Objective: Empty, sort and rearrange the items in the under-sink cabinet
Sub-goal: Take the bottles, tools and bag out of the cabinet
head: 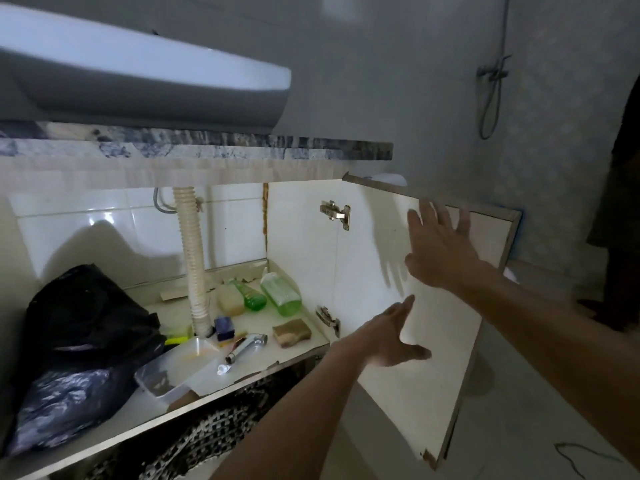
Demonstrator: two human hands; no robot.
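Note:
The under-sink cabinet stands open, its white door (433, 375) swung out to the right. My right hand (440, 247) is spread flat near the door's upper inner face. Lower down, my left hand (391, 336) reaches with straight fingers in front of the door, holding nothing. On the cabinet floor (256, 355) lie two green bottles (280, 294), a brown sponge (291, 334), a chrome sprayer head (246, 346), a small blue box (223, 327), a clear plastic tray (180, 370) and black plastic bags (79, 334).
A ribbed drain hose (192, 261) runs down the middle of the cabinet. The sink basin (138, 81) and a marble counter edge (242, 147) overhang above. A patterned cloth (207, 434) lies under the shelf. A shower hose (491, 91) hangs on the right wall.

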